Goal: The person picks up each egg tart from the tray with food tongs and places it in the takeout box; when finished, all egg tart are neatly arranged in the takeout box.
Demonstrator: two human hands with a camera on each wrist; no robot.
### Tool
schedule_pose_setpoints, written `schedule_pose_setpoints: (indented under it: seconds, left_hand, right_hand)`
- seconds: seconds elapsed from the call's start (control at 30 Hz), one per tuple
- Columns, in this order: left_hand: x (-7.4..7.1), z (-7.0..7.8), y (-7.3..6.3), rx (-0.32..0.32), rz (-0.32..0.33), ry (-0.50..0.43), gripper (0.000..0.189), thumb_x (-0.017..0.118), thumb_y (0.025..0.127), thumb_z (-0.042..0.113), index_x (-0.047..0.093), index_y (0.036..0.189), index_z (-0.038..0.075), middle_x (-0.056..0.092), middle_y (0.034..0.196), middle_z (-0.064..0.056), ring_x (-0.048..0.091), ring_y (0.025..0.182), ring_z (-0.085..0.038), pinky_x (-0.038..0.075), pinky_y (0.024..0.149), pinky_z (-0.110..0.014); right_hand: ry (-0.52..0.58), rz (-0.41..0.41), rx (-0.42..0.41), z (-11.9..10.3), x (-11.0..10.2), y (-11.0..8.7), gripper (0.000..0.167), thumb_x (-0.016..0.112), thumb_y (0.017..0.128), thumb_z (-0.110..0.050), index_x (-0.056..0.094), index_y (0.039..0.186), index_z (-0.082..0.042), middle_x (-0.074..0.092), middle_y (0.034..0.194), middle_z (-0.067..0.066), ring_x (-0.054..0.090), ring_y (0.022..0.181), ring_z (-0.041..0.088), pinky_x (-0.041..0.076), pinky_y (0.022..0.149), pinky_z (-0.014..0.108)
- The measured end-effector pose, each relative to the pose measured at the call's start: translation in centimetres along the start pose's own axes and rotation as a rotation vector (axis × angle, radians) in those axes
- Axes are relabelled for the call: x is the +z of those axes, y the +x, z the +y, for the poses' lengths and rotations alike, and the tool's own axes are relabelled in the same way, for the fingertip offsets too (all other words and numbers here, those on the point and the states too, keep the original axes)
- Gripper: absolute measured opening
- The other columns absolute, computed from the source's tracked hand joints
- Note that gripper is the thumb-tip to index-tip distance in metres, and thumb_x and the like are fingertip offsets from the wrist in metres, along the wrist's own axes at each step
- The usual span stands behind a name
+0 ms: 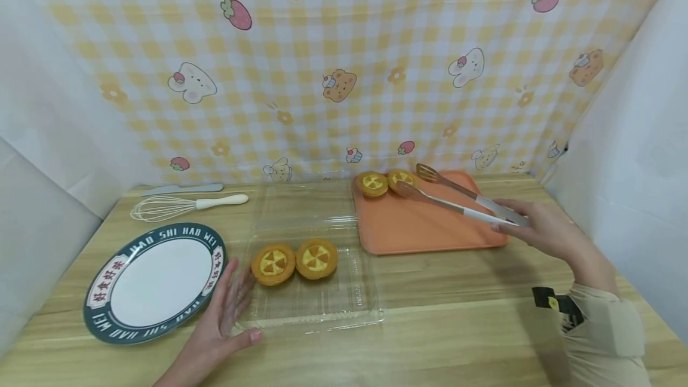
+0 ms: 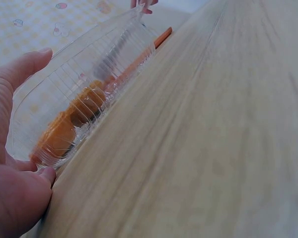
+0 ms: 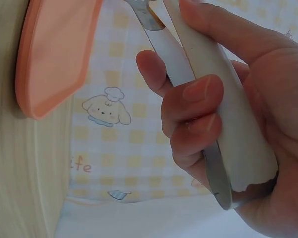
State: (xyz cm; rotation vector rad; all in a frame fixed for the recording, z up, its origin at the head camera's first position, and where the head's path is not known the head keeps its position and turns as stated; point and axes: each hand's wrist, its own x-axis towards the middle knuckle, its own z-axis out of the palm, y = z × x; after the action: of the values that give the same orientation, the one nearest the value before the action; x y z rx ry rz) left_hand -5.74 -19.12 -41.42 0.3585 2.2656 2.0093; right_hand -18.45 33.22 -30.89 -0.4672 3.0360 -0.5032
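Observation:
My right hand (image 1: 543,232) grips a pair of tongs (image 1: 491,217) by their white handles, fingers wrapped round them in the right wrist view. The tongs' two brown heads are spread over an orange tray (image 1: 430,226); one head overlaps the right-hand egg tart (image 1: 402,179), and another tart (image 1: 373,184) sits beside it. With fingers extended, my left hand (image 1: 215,321) rests against the left side of a clear plastic box (image 1: 344,309). Two tarts, a left one (image 1: 273,264) and a right one (image 1: 316,258), lie side by side in the box.
A green-rimmed plate (image 1: 156,282) lies left of the box. Behind the plate are a white whisk (image 1: 188,205) and a grey spatula-like knife (image 1: 183,189). The box's open lid (image 1: 303,202) lies back toward a checkered cloth (image 1: 344,76) that hangs behind the wooden table (image 1: 441,321).

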Motion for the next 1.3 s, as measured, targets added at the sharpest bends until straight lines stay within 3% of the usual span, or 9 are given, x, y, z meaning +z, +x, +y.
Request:
schedule_pose_setpoints:
  seconds: [0.43,0.7,1.07,1.3]
  left_hand:
    - [0.1,0.0,-0.1,0.04,-0.007,-0.006,0.11,0.067,0.077,-0.007,-0.009,0.149,0.026,0.002,0.152,-0.022,0.011,0.133,-0.038,0.025,0.1,-0.013]
    - [0.1,0.1,0.0,0.024,-0.006,0.001,0.109,0.067,0.078,-0.006,-0.009,0.149,0.027,0.001,0.153,-0.021,0.011,0.135,-0.039,0.025,0.099,-0.012]
    - [0.1,0.1,-0.1,0.024,0.0,0.001,0.11,0.068,0.077,-0.006,-0.009,0.149,0.027,0.002,0.152,-0.021,0.011,0.135,-0.039,0.025,0.099,-0.012]
    - [0.2,0.1,-0.1,-0.019,0.007,-0.009,0.109,0.068,0.079,-0.003,-0.009,0.149,0.03,-0.001,0.153,-0.02,0.008,0.136,-0.041,0.024,0.098,-0.009]
  right_hand:
    - [0.025,-0.024,-0.006,0.5,0.7,0.3,0.066,0.064,0.087,-0.037,0.043,0.136,0.002,0.048,0.061,0.001,0.041,0.046,0.013,0.035,0.04,0.025]
    - [0.02,-0.021,-0.013,0.7,1.0,0.4,0.064,0.065,0.087,-0.035,0.045,0.134,0.003,0.046,0.063,0.001,0.036,0.047,0.013,0.031,0.042,0.025]
    - [0.093,-0.064,0.011,0.9,1.4,0.7,0.064,0.063,0.088,-0.035,0.044,0.135,0.005,0.048,0.064,0.002,0.041,0.045,0.014,0.037,0.039,0.026]
    - [0.094,-0.062,0.012,1.1,1.6,0.7,0.062,0.062,0.089,-0.035,0.045,0.135,0.003,0.048,0.065,0.002,0.042,0.048,0.015,0.037,0.042,0.027]
